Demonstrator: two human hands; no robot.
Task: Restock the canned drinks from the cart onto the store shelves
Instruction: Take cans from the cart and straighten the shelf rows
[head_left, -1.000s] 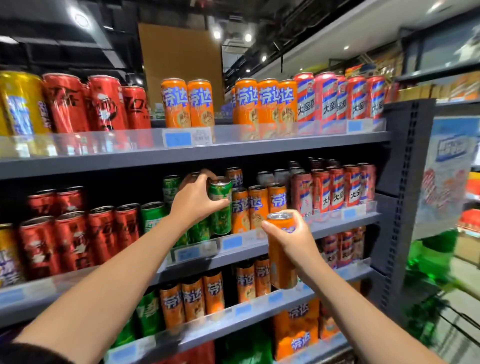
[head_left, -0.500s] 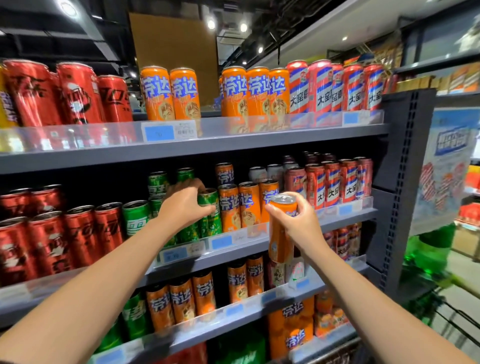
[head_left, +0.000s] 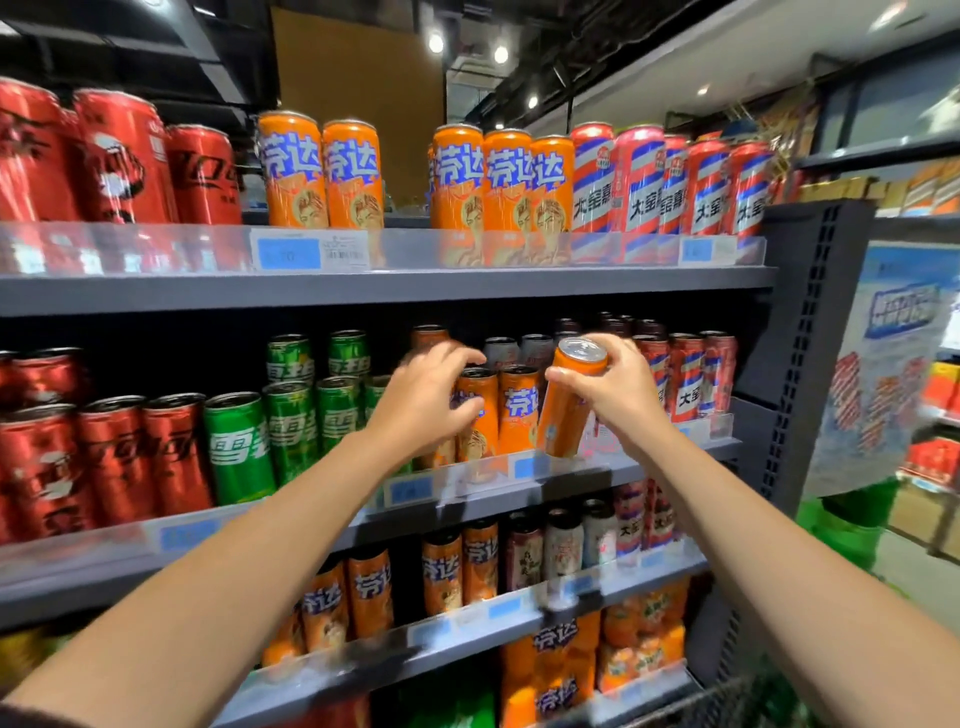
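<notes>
My right hand (head_left: 621, 397) grips a tall orange can (head_left: 563, 410) near its top. The can is tilted, with its base just above the front rail of the middle shelf (head_left: 670, 465), beside the row of orange cans (head_left: 517, 410) standing there. My left hand (head_left: 423, 402) has its fingers curled round the leftmost front orange can (head_left: 475, 415) of that row, and its palm hides most of the can. Green cans (head_left: 239, 447) stand to the left of that hand.
Red cans fill the left of the middle shelf and red-blue striped cans (head_left: 685, 384) the right. The top shelf (head_left: 415, 288) carries red, orange and striped cans. The lower shelf (head_left: 498, 623) holds more orange cans. The dark upright (head_left: 810, 332) ends the unit; a cart rim (head_left: 727, 699) shows at the bottom right.
My left hand has let go of the green can and moved right onto the orange row. My right hand has raised the orange can and tilted it towards the middle shelf.
</notes>
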